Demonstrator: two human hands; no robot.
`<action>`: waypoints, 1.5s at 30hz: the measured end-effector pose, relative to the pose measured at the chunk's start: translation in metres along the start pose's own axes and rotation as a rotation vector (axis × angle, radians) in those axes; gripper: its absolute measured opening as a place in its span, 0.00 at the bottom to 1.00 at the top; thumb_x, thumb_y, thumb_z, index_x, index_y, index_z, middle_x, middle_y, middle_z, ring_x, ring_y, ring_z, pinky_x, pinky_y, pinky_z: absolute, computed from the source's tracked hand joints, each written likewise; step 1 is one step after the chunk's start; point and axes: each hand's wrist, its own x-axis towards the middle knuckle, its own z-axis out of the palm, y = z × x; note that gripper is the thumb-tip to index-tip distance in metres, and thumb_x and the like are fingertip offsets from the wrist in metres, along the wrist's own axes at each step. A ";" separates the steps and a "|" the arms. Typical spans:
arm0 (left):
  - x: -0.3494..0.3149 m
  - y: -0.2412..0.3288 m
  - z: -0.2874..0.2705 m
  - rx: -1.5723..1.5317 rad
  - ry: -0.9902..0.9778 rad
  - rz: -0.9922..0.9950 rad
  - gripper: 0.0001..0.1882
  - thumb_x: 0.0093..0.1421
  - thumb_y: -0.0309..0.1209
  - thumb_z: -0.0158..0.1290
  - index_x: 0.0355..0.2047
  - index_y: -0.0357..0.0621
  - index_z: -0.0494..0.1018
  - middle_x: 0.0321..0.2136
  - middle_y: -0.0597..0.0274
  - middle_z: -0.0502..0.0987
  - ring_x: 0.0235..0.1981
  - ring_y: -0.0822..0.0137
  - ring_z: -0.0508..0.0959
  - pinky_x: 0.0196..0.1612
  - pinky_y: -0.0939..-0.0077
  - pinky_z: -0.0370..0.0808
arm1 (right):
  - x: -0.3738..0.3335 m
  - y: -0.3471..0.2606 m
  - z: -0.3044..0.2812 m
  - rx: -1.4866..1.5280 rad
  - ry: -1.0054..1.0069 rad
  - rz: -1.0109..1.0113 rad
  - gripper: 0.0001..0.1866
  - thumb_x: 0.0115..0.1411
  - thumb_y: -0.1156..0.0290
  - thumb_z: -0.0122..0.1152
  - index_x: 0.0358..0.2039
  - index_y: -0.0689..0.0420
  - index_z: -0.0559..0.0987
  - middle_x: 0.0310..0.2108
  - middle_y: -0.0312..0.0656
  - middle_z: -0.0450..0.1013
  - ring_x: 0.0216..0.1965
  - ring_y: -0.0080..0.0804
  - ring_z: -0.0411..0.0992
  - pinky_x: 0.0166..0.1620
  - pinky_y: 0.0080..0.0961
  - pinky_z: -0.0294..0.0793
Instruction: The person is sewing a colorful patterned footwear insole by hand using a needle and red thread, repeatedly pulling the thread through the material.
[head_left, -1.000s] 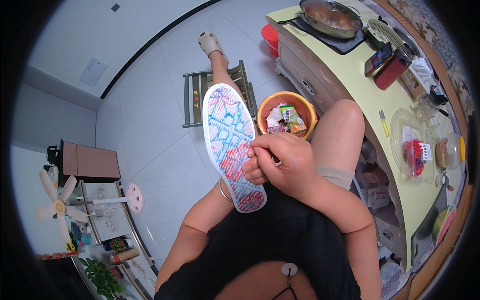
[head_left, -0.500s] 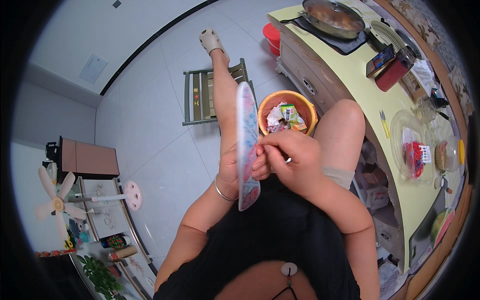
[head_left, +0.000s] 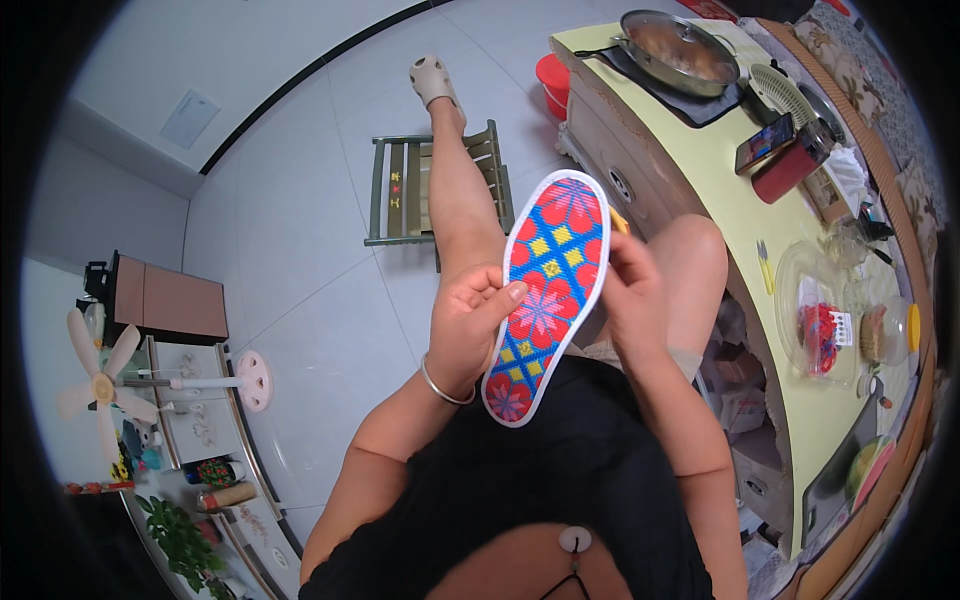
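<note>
An embroidered insole is held up over my lap, its patterned face turned toward me: red and pink flowers, blue lattice and yellow squares inside a white border. My left hand grips its left edge, thumb on the front and the other fingers behind. At the right edge is my right hand, its fingers bent together and partly behind the insole. Whether a needle or thread is between those fingers, I cannot make out.
Behind the insole, only a sliver of the orange bin shows. A folding stool stands by my outstretched leg. On the yellow-topped counter to the right are a lidded pan, a phone, a red flask and yellow-handled scissors.
The insole has turned from edge-on to face me, covering most of the bin. My right hand has moved right and up along its edge. My left hand keeps its grip, thumb now on the front.
</note>
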 end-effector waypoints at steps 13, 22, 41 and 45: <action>0.016 -0.019 -0.020 0.854 0.228 0.479 0.04 0.54 0.23 0.56 0.27 0.36 0.73 0.17 0.67 0.73 0.19 0.81 0.71 0.23 0.84 0.68 | -0.017 -0.044 0.010 -0.064 -0.215 -0.429 0.02 0.57 0.78 0.55 0.31 0.60 0.72 0.33 0.44 0.75 0.36 0.34 0.72 0.37 0.26 0.73; 0.029 0.018 -0.139 1.016 0.705 0.546 0.07 0.53 0.22 0.55 0.20 0.38 0.69 0.14 0.70 0.70 0.16 0.82 0.66 0.20 0.84 0.65 | -0.052 -0.178 -0.347 0.507 0.195 -0.776 0.07 0.56 0.87 0.49 0.35 0.64 0.68 0.22 0.36 0.58 0.22 0.23 0.55 0.23 0.18 0.59; -0.002 -0.007 0.007 0.251 0.085 0.256 0.02 0.59 0.19 0.51 0.31 0.32 0.69 0.30 0.57 0.78 0.28 0.78 0.76 0.33 0.86 0.74 | -0.009 -0.019 0.008 -0.837 -0.121 -0.870 0.10 0.44 0.80 0.62 0.30 0.60 0.76 0.20 0.40 0.70 0.22 0.36 0.70 0.25 0.29 0.70; -0.003 -0.008 0.007 0.304 0.053 0.297 0.01 0.59 0.18 0.51 0.31 0.33 0.69 0.29 0.58 0.78 0.28 0.79 0.76 0.33 0.87 0.74 | -0.014 -0.025 0.010 -0.879 -0.140 -0.804 0.08 0.44 0.82 0.63 0.28 0.61 0.76 0.22 0.43 0.73 0.23 0.38 0.72 0.27 0.29 0.71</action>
